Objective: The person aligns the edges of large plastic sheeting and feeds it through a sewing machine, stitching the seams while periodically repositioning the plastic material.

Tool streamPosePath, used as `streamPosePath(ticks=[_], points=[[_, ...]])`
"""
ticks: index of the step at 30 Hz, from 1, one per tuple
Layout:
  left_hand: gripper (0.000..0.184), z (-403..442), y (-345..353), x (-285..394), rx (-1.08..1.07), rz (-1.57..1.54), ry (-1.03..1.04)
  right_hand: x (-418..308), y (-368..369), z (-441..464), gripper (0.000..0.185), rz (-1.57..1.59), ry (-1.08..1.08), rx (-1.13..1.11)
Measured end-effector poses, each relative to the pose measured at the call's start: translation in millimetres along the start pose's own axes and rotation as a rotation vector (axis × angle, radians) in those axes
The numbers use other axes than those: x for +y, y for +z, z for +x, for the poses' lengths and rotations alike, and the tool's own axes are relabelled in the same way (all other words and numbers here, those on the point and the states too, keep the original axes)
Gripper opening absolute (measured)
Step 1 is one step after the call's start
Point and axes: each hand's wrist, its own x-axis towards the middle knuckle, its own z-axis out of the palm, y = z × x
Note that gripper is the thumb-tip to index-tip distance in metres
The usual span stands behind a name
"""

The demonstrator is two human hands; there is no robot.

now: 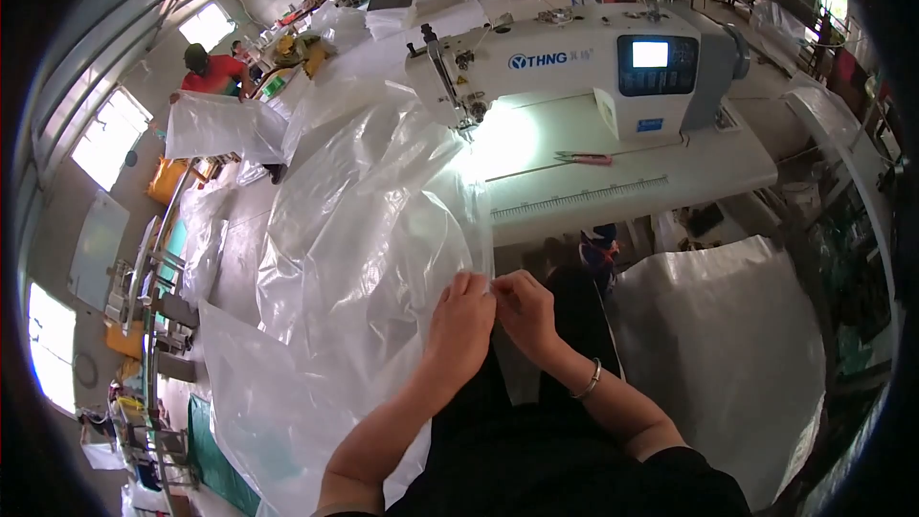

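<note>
Bent fingers (465, 284) pinch the thin edge of glossy, crumpled, translucent sheeting (359, 239).

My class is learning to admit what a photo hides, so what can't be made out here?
All in the head view:
- Fingertips of the left hand and right hand: their exact hold on the plastic sheet is hidden by the hands themselves.
- Sewing machine's needle point: lost in lamp glare.
- Screen readout: washed out.
- Sheet's lower end: cut off by the bottom edge.
- Farthest workers' actions: too small.
</note>
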Motion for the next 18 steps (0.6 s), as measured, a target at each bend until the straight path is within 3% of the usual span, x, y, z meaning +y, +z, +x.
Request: streamPosePath(ticks=[1, 2, 4, 5, 7, 8, 10, 14, 18], points=[[0.013, 3, 6, -3, 0.048, -0.024, 0.152, 1, 0, -2, 0.012, 0.028, -0.006, 0.02], [0.013, 0, 8, -10, 0.041, -0.026, 0.15, 2, 0, -4, 0.012, 0.029, 0.001, 0.02], [0.014, -6, 8, -33, -0.196, -0.396, -0.097, 4, 1, -5, 0.012, 0.094, 0.063, 0.049], [0.014, -10, 11, -43, -0.2, -0.391, -0.094, 3, 0, -4, 0.012, 0.098, 0.065, 0.054], [0.014, -17, 14, -55, -0.258, -0.87, -0.538, 0, -3, -3, 0.012, 0.075, 0.048, 0.038], [0.014, -21, 17, -56, -0.263, -0.867, -0.54, 2, -2, -4, 0.012, 0.078, 0.052, 0.039], [0.017, -23, 21, -52, -0.24, -1.162, -0.696, 7, 1, -4, 0.012, -0.006, -0.032, -0.007], [0.015, -22, 30, -43, -0.197, -1.223, -0.682, 6, 5, -2, 0.013, -0.101, -0.119, -0.026], [0.02, -12, 26, -35, -0.209, -1.085, -0.675, 3, 6, 0, 0.017, -0.215, -0.248, -0.064]])
